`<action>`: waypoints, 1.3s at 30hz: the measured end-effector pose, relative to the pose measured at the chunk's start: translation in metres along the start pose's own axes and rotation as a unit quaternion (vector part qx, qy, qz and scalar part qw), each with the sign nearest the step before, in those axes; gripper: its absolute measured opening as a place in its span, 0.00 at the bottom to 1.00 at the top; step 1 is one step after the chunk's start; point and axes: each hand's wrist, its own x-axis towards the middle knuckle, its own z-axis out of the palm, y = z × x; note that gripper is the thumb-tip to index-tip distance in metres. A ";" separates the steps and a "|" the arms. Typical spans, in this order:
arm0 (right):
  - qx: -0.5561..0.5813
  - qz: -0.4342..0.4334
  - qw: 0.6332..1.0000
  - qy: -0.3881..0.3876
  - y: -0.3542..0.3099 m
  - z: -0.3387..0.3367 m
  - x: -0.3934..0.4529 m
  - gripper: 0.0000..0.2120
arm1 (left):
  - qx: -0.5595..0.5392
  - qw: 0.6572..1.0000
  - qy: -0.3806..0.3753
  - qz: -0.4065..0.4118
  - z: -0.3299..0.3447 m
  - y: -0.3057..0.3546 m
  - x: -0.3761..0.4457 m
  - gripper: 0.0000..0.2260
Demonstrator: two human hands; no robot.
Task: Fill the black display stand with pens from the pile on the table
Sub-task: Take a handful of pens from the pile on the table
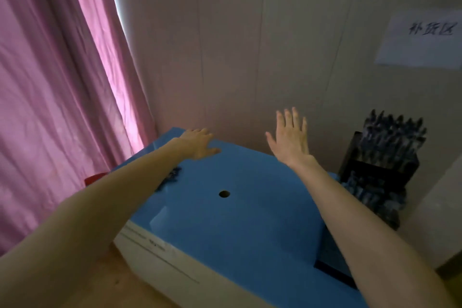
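1. A pink curtain [62, 97] hangs at the far left of the blue tabletop [250, 220], reaching down past its left edge.
2. A small red object [96, 177] shows just off the tabletop's left edge, partly hidden by the left forearm; what it is cannot be told.
3. The left hand [200, 144] lies palm down at the tabletop's far left corner, fingers straight and spread, its grip wide open and holding nothing.
4. A dark, blurred pile of pens [172, 177] lies on the tabletop near its left edge, half hidden behind the left forearm.
5. A round hole [224, 194] sits near the tabletop's middle.
6. The right hand [290, 140] is raised above the tabletop's far edge, fingers straight and fanned, its grip open and empty.
7. The black display stand [377, 172] stands at the tabletop's right end, with blurred dark pens upright in its tiers.
8. A white paper sign [420, 39] with handwritten characters is on the wall above the tabletop's right end.
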 end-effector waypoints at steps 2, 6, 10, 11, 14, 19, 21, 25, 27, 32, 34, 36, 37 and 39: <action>0.013 -0.010 0.999 -0.028 -0.037 0.022 0.015 0.35 | -0.008 1.000 -0.007 -0.017 0.017 -0.045 0.003 0.33; 0.035 -0.034 0.995 -0.086 -0.106 0.066 0.039 0.36 | -0.045 0.998 -0.034 -0.035 0.053 -0.134 0.010 0.32; 0.061 -0.040 0.984 -0.161 -0.160 0.110 0.056 0.37 | -0.068 0.995 -0.066 -0.032 0.089 -0.199 0.016 0.31; 0.071 -0.040 0.980 -0.184 -0.174 0.122 0.060 0.38 | -0.073 0.994 -0.072 -0.024 0.098 -0.212 0.017 0.30; 0.101 -0.043 0.962 -0.250 -0.211 0.160 0.069 0.39 | -0.085 0.991 -0.107 -0.011 0.125 -0.247 0.023 0.28; 0.125 -0.050 0.941 -0.311 -0.260 0.207 0.092 0.39 | -0.090 0.987 -0.136 -0.002 0.166 -0.293 0.049 0.25; 0.151 -0.054 0.931 -0.329 -0.277 0.225 0.102 0.37 | -0.093 0.985 -0.146 0.004 0.180 -0.304 0.062 0.25; 0.204 -0.066 0.910 -0.356 -0.309 0.263 0.125 0.32 | -0.088 0.981 -0.171 0.006 0.199 -0.323 0.094 0.25; 0.230 -0.073 0.902 -0.358 -0.322 0.281 0.136 0.30 | -0.091 0.978 -0.189 0.003 0.211 -0.331 0.109 0.26; 0.283 -0.059 0.873 -0.392 -0.349 0.318 0.159 0.25 | -0.105 0.965 -0.240 -0.008 0.230 -0.355 0.140 0.27; 0.276 -0.068 0.866 -0.412 -0.354 0.333 0.167 0.27 | -0.116 0.965 -0.234 -0.012 0.234 -0.361 0.153 0.28; 0.257 -0.073 0.864 -0.427 -0.358 0.344 0.170 0.23 | -0.122 0.961 -0.246 -0.011 0.243 -0.365 0.162 0.30; 0.253 -0.071 0.866 -0.426 -0.359 0.350 0.170 0.20 | -0.124 0.959 -0.253 -0.010 0.249 -0.368 0.166 0.32; 0.247 -0.066 0.868 -0.426 -0.361 0.357 0.170 0.14 | -0.134 0.957 -0.256 -0.006 0.260 -0.375 0.175 0.33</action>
